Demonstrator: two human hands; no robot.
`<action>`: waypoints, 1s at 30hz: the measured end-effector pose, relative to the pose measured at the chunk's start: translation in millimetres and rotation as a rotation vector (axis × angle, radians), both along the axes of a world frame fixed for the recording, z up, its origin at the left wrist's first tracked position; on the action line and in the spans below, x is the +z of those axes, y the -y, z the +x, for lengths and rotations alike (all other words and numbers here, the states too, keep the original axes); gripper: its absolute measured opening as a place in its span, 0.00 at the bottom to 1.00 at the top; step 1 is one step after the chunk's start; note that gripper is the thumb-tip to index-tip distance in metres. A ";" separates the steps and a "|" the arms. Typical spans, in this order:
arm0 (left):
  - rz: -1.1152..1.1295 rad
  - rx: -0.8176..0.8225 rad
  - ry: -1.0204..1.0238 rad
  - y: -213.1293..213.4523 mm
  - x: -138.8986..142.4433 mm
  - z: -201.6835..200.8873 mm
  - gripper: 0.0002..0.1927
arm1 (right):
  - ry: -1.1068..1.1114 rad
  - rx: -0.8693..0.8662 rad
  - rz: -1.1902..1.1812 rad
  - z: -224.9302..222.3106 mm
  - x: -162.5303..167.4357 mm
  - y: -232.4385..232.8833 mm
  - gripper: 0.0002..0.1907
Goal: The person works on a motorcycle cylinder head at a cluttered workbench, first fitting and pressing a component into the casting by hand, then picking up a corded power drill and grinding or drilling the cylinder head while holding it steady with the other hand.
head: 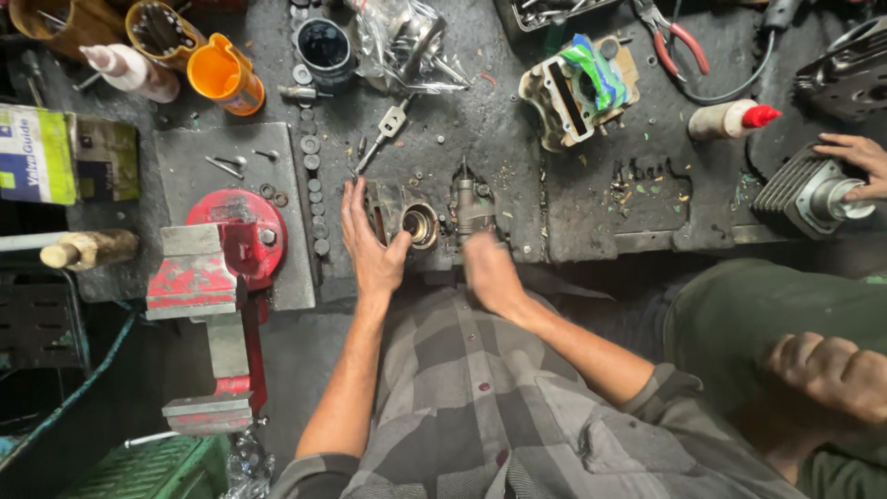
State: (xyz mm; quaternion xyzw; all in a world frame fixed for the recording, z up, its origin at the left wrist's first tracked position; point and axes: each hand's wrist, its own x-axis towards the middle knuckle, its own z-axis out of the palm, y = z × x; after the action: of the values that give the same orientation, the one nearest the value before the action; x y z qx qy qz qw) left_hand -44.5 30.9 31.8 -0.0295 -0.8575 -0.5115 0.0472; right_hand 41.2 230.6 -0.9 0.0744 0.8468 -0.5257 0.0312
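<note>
The left hand (371, 248) lay flat and open, fingers spread, against the left side of a small metal engine part (420, 222) with a round bore, at the near edge of the grimy workbench (591, 199). The right hand (488, 270) was blurred; it pressed on the part's right side, and its grip could not be told. Left of them stood a red bench vise (217, 277). Behind lay a tap wrench (382, 131), an orange funnel (224, 76) and a cylinder block (577, 91). Far right, another person's hand (859, 159) rested on a finned cylinder (808, 192)
</note>
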 end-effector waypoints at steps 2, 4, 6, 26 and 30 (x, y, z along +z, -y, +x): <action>-0.010 -0.003 -0.012 -0.5 0.1 -1.2 0.50 | 0.122 0.035 -0.033 0.0 3.3 1.6 0.16; -0.028 -0.005 0.019 -0.4 0.4 -1.9 0.49 | 0.197 -0.074 -0.137 -0.5 7.4 0.8 0.17; -0.026 -0.004 0.025 -0.4 0.6 -2.6 0.48 | 0.223 -0.311 -0.315 -2.2 11.7 -3.6 0.20; 0.002 -0.004 -0.005 1.4 -1.8 -1.2 0.49 | 0.105 -0.090 -0.108 11.5 -12.4 -16.9 0.14; -0.016 0.003 0.024 1.4 -1.2 -2.3 0.49 | -0.040 0.385 0.322 7.6 -12.3 -14.3 0.14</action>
State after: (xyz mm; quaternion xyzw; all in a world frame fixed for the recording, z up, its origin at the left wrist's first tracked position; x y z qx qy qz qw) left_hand -46.9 29.5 30.6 -0.0227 -0.8621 -0.5049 0.0375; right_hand 48.8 244.8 -13.2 -0.0949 0.9187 -0.3697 0.1017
